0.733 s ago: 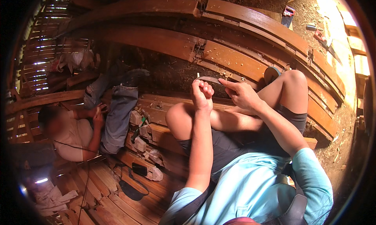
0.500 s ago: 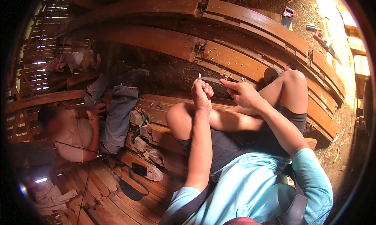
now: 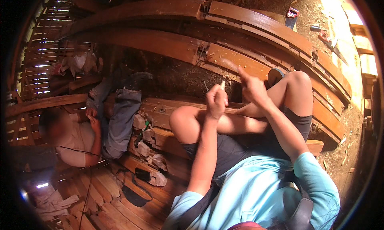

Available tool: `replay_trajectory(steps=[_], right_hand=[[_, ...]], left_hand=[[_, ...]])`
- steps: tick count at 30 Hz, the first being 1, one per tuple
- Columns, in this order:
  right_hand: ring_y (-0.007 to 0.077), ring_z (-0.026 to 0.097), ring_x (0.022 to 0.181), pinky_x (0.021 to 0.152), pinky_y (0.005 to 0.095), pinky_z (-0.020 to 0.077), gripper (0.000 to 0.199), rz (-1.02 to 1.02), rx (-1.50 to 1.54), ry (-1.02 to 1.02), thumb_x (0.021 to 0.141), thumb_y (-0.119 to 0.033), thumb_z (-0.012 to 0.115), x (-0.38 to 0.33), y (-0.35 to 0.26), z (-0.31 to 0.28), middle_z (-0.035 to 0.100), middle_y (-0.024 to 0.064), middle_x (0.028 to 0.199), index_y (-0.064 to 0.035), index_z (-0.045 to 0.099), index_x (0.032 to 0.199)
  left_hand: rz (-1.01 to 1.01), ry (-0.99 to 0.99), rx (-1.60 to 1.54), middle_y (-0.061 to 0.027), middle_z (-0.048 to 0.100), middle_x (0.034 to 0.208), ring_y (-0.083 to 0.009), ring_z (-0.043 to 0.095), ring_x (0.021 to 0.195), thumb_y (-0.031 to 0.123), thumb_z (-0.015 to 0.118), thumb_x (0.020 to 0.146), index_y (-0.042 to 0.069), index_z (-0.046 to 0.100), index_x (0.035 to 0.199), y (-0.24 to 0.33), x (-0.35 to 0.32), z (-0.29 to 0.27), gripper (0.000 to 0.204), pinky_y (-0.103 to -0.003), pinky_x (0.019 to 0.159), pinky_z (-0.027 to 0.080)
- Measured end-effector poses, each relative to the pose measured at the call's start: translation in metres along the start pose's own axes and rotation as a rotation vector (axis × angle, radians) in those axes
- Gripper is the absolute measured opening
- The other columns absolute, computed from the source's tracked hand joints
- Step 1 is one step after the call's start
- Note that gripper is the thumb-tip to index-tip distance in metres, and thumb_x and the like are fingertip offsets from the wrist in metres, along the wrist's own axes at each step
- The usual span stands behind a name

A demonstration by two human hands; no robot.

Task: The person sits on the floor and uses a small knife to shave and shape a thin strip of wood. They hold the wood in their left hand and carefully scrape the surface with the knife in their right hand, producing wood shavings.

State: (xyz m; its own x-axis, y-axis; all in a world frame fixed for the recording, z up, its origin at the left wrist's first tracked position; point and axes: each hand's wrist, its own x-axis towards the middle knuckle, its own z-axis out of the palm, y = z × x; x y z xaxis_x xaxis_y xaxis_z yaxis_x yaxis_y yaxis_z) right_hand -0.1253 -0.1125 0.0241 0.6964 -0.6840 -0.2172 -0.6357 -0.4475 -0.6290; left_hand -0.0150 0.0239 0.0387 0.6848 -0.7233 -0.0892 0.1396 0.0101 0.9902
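Note:
My left hand (image 3: pixel 216 102) is closed round a small pale piece of wood (image 3: pixel 223 85), whose tip pokes up above the fingers. Just to its right, my right hand (image 3: pixel 255 89) grips a knife (image 3: pixel 230 65). The blade is a motion-smeared streak pointing up and left, apart from the wood; the handle is hidden in my fist, with the index finger stretched along it. Both hands are held above my crossed legs.
Long curved wooden beams (image 3: pixel 236 60) strewn with shavings run in front of me. Handsaws (image 3: pixel 292 16) lie on the ground at the far right. A seated person (image 3: pixel 76 142) is at the left. A phone (image 3: pixel 143 174) and a dark cap (image 3: pixel 136 194) rest on planks beside me.
The knife blade has swung from beside the wood piece to up and away from it. My left hand has shifted right and slightly down, still holding the wood.

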Motion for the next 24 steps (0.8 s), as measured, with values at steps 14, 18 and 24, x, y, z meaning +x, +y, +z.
replay_trajectory(steps=[14, 18, 24], right_hand=[[0.0368, 0.061, 0.073, 0.065, 0.0463, 0.0477, 0.039, -0.388, 0.183, -0.071, 0.084, -0.016, 0.056, -0.018, -0.021, -0.032, 0.063, 0.0191, 0.079, -0.0228, 0.057, 0.123], [0.0375, 0.061, 0.070, 0.064, 0.0469, 0.0474, 0.037, -0.376, 0.179, -0.075, 0.085, -0.017, 0.055, -0.015, -0.015, -0.029, 0.063, 0.0198, 0.078, -0.0227, 0.058, 0.121], [0.0377, 0.060, 0.069, 0.064, 0.0469, 0.0475, 0.036, -0.368, 0.132, -0.107, 0.085, -0.017, 0.054, -0.016, -0.016, -0.033, 0.062, 0.0202, 0.076, -0.0231, 0.058, 0.121]], left_hand=[[0.090, 0.270, 0.414, 0.0004, 0.049, 0.065, -0.0050, 0.045, 0.049, 0.022, 0.040, 0.096, 0.005, 0.049, 0.080, -0.006, 0.008, -0.007, 0.025, -0.021, 0.046, 0.039], [0.153, 0.288, 0.542, -0.0022, 0.048, 0.059, -0.0093, 0.047, 0.049, 0.020, 0.042, 0.094, 0.004, 0.047, 0.074, -0.001, 0.011, -0.010, 0.025, -0.027, 0.046, 0.040], [0.293, 0.398, 0.886, -0.0147, 0.051, 0.058, -0.0293, 0.052, 0.052, 0.015, 0.050, 0.087, 0.003, 0.046, 0.069, 0.005, 0.010, -0.006, 0.022, -0.040, 0.049, 0.042]])
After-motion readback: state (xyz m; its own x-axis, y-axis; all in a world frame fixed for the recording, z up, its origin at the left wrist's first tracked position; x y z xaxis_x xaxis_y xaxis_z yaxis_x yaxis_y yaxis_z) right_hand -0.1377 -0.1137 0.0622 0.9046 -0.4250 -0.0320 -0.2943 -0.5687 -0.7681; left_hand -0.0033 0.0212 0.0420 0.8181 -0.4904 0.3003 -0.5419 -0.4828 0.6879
